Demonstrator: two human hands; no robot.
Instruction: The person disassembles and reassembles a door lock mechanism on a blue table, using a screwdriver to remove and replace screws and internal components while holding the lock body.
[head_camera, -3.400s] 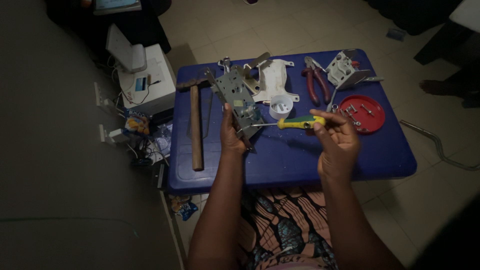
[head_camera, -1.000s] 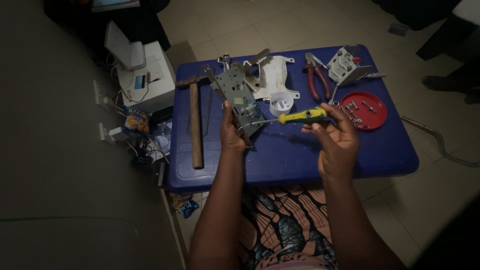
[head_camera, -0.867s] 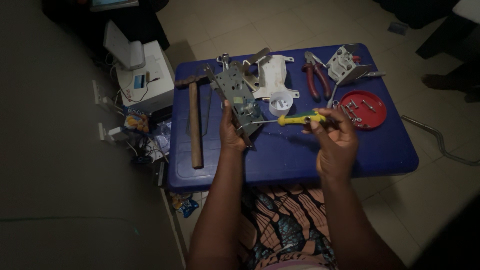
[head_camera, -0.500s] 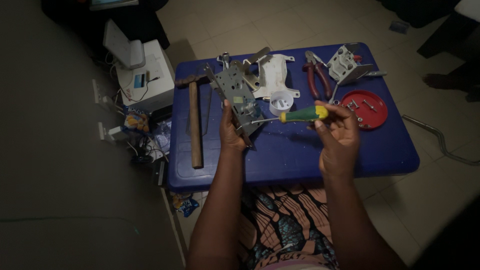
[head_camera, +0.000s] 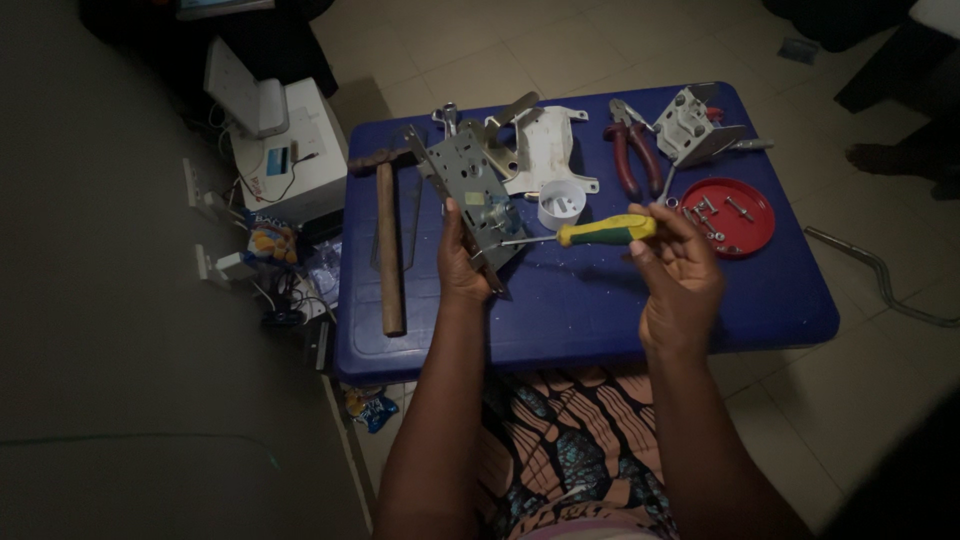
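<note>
Your left hand (head_camera: 462, 262) grips the grey metal lock case (head_camera: 478, 200) (tilted, above the blue tabletop (head_camera: 600, 300)); your right hand (head_camera: 678, 270) pinches the yellow-green screwdriver (head_camera: 590, 233), tip touching the lock case.

Before you stands a low blue table (head_camera: 600, 310) on a tiled floor. On it lie a wooden-handled hammer (head_camera: 388, 250), a white plastic housing (head_camera: 545, 150), red-handled pliers (head_camera: 628, 160), a grey bracket (head_camera: 690, 125), and a red dish (head_camera: 750, 235) holding screws.

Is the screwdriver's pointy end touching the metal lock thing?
Touching. The head view shows the screwdriver shaft running left until its tip meets the lock body held in the left hand.
</note>
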